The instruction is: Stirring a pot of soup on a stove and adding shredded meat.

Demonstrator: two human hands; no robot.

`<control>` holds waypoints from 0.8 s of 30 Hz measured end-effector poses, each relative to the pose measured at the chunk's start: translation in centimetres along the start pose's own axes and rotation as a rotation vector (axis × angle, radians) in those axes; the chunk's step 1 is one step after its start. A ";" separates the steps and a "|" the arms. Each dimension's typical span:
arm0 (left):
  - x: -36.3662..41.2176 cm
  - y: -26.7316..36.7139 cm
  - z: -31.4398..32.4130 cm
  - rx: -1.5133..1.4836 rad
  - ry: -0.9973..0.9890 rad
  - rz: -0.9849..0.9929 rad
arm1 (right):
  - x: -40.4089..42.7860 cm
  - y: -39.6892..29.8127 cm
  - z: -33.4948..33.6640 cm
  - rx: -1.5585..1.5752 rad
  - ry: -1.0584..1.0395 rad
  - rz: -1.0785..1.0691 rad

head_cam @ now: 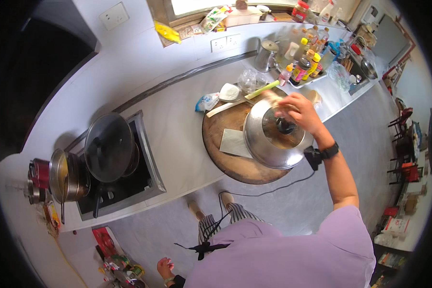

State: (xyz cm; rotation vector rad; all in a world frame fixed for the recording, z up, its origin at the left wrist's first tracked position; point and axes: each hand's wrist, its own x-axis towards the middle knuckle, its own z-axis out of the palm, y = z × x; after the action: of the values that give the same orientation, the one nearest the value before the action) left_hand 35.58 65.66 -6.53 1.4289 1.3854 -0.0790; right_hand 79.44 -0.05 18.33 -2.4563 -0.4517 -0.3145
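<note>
My right hand (296,111) is just above the black knob of a domed metal lid (255,151) with a glass centre. Something pale and blurred is at its fingertips; whether I hold it cannot be told. The lid lies on a round wooden chopping board (219,122), partly over a cleaver blade (234,143). A leek (223,109) crosses the board's far edge, beside a ladle of white powder (229,92). My left hand (165,267) hangs low at the bottom, away from the counter, fingers curled, with nothing clearly seen in it.
A lidded pan (109,147) and a steel pot (59,176) stand at the stove (149,162) on the left. Sauce bottles (302,68) crowd a tray at the back right, near a metal jug (266,57) and the sink (360,82). A cable hangs from my right wrist.
</note>
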 end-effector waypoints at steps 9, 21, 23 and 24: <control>-2.2 -3.6 -2.7 -0.093 0.008 -0.038 | -2.8 1.6 1.7 -0.310 -0.230 0.061; 5.2 -8.8 -13.2 -0.204 -0.008 0.005 | -1.3 -3.9 -2.4 -0.225 -0.089 0.162; 7.0 -12.1 -17.6 -0.268 0.008 -0.031 | 0.8 -13.0 -3.6 -0.243 -0.073 0.195; 8.0 -13.6 -19.7 -0.327 0.017 -0.054 | 1.7 -16.7 -3.5 -0.078 -0.065 0.228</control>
State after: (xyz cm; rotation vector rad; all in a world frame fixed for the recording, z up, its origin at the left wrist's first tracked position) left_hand 16.36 80.89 -12.28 1.1226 1.3794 0.1208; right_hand 74.03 10.83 30.45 -2.5695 -0.1858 -0.1595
